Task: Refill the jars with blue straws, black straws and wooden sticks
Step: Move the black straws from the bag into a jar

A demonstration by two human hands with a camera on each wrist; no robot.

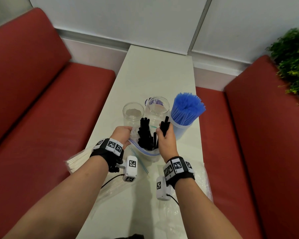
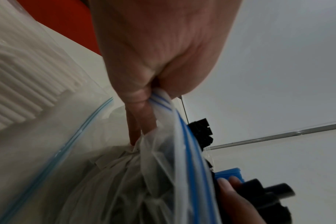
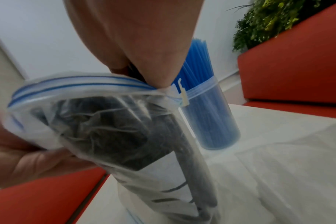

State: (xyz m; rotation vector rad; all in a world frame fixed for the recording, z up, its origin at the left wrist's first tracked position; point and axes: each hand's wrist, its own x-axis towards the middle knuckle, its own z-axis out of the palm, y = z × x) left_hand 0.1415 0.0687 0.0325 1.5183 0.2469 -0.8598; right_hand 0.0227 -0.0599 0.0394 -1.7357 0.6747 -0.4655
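Head view: blue straws (image 1: 186, 109) already fill right jar (image 1: 180, 128); I count that done. Left hand (image 1: 122, 137) grips zip bag (image 1: 145, 150) rim, right hand (image 1: 166, 137) clutches black straws (image 1: 165, 125) over table (image 1: 155, 75). Two glass jars (image 1: 156, 109) stand empty; wooden sticks pending.

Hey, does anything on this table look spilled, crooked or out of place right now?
Nothing spilled. Only one loose thin blue straw lies on the table beside the zip bag, away from the blue straws in their jar.
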